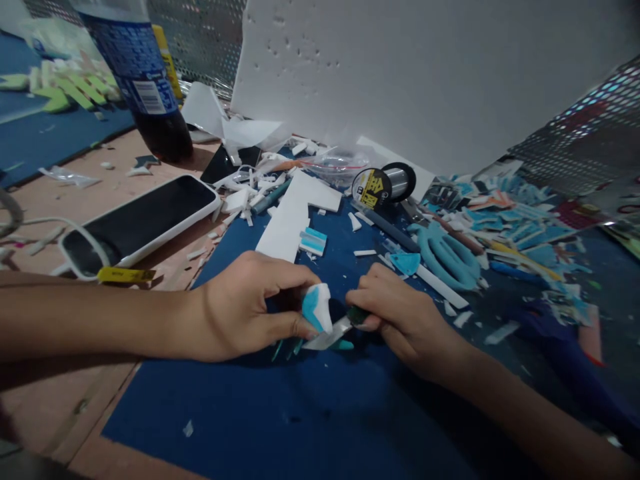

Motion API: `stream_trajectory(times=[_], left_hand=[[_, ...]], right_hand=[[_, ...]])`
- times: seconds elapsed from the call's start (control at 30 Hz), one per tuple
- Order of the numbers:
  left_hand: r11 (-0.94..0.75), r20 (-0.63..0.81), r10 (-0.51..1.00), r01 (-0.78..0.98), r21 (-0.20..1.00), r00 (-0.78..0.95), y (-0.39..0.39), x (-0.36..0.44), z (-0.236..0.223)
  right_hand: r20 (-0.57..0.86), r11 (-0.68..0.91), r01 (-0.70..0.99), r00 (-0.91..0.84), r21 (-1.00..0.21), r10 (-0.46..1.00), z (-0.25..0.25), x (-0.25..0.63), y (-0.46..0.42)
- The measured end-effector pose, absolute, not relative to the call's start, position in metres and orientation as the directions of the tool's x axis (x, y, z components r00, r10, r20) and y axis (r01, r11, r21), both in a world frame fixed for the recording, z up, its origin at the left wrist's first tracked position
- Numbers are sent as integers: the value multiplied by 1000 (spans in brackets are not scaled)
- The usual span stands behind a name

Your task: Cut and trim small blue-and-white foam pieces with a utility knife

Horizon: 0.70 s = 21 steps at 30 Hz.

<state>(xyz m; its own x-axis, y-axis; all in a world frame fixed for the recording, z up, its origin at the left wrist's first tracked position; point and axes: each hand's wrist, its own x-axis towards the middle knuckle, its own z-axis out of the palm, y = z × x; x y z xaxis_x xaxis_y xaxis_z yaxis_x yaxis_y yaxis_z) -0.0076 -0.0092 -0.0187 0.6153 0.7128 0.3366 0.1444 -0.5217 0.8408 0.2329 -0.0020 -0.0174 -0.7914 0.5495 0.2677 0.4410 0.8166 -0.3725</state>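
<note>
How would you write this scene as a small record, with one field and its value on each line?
Left hand: pinches blue-and-white piece
Right hand: grips knife
Blade: at the piece's lower edge; contact unclear
Surface: blue mat
Left side: phone, bottle
Beyond hands: spool, white panel

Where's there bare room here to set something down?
The near stretch of the blue mat, bordered by the left hand, right hand and pink tabletop, is bare but for small scraps. It's crowded beyond the hands, around the spool, light-blue handles and scrap heap.
</note>
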Motion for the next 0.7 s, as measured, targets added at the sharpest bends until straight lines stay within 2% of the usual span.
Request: stream_trajectory(times=[0.2, 0.5, 0.7], left_hand=[[-585, 389, 709, 183, 790, 587, -9, -7, -19], [-623, 378, 695, 250, 741, 611, -9, -10, -21], [-644, 389, 704, 304, 702, 594, -11, -9, -18]], right_hand=[[253, 817, 477, -789, -324, 560, -16, 232, -3], [224, 817, 524, -789, -242, 572, -9, 229, -4], [294, 815, 520, -761, -257, 578, -12, 229, -5]])
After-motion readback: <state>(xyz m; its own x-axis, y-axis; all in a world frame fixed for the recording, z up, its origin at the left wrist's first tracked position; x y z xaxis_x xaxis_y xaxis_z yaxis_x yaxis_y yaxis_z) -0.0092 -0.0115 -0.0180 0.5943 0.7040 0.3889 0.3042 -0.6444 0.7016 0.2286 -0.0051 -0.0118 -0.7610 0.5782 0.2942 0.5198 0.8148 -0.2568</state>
